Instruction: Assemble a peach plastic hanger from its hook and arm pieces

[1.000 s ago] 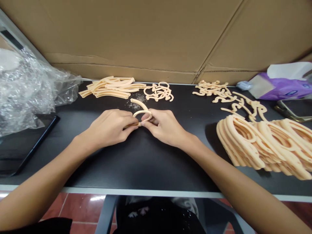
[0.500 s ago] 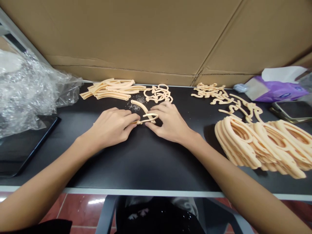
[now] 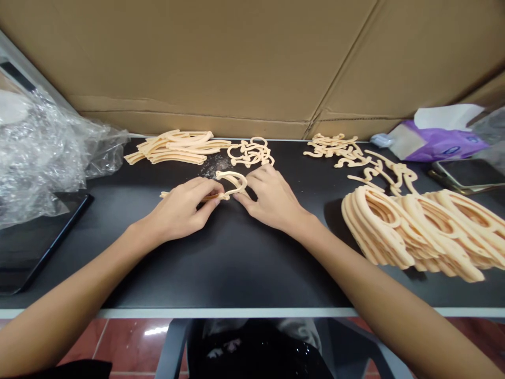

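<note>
A thin peach plastic piece (image 3: pixel 232 181) with a curved loop lies on the black table (image 3: pixel 236 263) between my hands. My left hand (image 3: pixel 183 208) pinches its straight end, fingers closed on it. My right hand (image 3: pixel 272 200) presses on the looped end with its fingers partly bent. Just behind, a pile of curved peach strips (image 3: pixel 177 146) and a heap of small looped offcuts (image 3: pixel 250 152) lie near the cardboard wall.
A big stack of peach plastic frames (image 3: pixel 418 231) lies at the right, with loose offcuts (image 3: pixel 355 155) behind it. Crumpled clear plastic (image 3: pixel 43 152) and a dark tablet (image 3: pixel 27 247) sit at the left. A purple tissue pack (image 3: pixel 437 142) and a phone (image 3: pixel 469 176) lie far right.
The piece has come down from a raised hold to lie low on the table. My right hand has gone from gripping the loop to pressing on it; both hands moved slightly back.
</note>
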Available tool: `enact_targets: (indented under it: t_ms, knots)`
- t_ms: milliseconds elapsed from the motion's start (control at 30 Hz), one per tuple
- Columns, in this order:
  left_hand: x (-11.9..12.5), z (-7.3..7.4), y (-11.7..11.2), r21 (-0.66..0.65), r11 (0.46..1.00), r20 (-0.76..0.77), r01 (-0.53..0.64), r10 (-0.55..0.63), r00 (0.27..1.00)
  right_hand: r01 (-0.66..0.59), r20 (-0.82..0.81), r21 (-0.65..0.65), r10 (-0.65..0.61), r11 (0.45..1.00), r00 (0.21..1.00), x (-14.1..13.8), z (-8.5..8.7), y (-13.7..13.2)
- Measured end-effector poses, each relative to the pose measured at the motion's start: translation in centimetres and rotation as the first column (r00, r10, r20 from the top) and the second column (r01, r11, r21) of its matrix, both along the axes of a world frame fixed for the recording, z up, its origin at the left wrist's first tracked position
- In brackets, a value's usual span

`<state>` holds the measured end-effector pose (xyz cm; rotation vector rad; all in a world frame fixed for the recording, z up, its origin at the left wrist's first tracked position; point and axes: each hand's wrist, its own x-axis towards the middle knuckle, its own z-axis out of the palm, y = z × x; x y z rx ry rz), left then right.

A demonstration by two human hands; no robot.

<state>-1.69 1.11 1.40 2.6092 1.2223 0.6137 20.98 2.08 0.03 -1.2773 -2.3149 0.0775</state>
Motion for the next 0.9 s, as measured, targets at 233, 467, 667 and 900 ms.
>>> enact_targets:
  t_ms: [233, 467, 667, 900]
  knots:
    - [0.3, -0.1, 0.1, -0.046, 0.999, 0.058, -0.025, 0.028, 0.998, 0.082, -0.002, -0.026, -0.082, 0.996, 0.997, 0.2, 0.5, 0.0]
    - [0.4, 0.0, 0.1, -0.058, 0.998, 0.073, -0.029, 0.033, 0.997, -0.04, 0.041, -0.019, 0.041, 0.999, 0.998, 0.2, 0.2, 0.1]
    - [0.3, 0.0, 0.2, -0.069, 0.995, 0.099, -0.068, 0.074, 0.992, -0.002, 0.13, -0.035, 0.007, 0.999, 0.992, 0.2, 1.0, 0.0]
    - [0.2, -0.1, 0.3, -0.082, 0.994, 0.129, -0.069, 0.079, 0.989, -0.003, -0.097, -0.152, -0.012, 0.988, 0.995, 0.4, 1.4, -0.1]
